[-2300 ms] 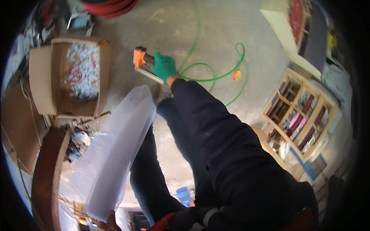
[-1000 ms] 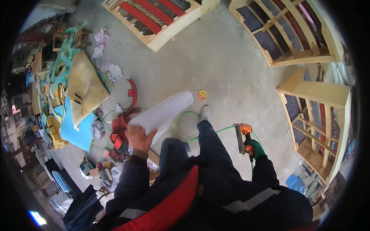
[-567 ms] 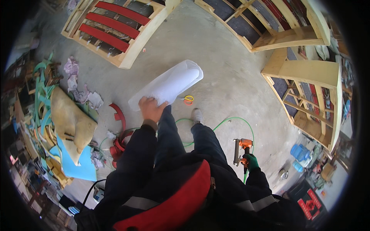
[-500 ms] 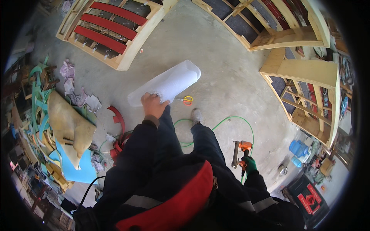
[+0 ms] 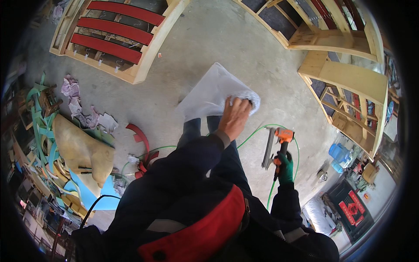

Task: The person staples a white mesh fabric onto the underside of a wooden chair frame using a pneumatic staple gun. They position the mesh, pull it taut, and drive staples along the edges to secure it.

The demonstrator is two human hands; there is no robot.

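My bare left hand is out in front of me, its fingers curled onto one end of a roll of thin, translucent white sheet. The sheet hangs partly unrolled to the left of that hand, above my legs. In a green glove, my right hand grips the handle of an orange and black air staple gun. The gun is upright, off to the right of my legs. A green air hose runs from below it and loops behind my legs.
A wooden frame with red straps stands at the far left. Further bare wooden frames are at the right. Foam offcuts and scraps pile up on the left, near a curled red strip. Blue water bottles sit at the right.
My left hand has moved right with the white sheet, which has swung and opened out. The staple gun has risen slightly. The yellow and orange scissors on the floor are no longer visible.
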